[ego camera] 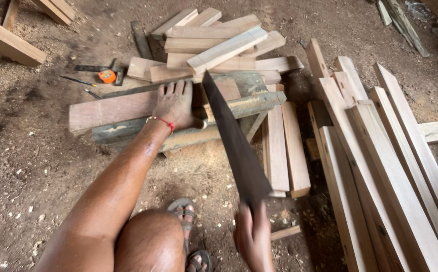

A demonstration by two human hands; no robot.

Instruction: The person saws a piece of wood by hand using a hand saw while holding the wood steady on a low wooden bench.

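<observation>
My left hand [175, 104] presses flat on a reddish wooden plank [109, 111] that lies across a worn grey sawing block [239, 105]. A red thread band circles that wrist. My right hand [253, 235] grips the handle of a dark hand saw [235, 141]. The blade runs up and away from me, its tip at the plank's edge just right of my left thumb. Sawdust lies under the block. My knee and a sandalled foot [185, 214] show at the bottom.
A heap of short cut boards [219, 48] lies behind the block. Long pale planks [380, 166] are laid side by side on the right. An orange tape measure [106, 76], pencils and a small tool rest on the dirt floor at left. A beam [7, 43] lies top left.
</observation>
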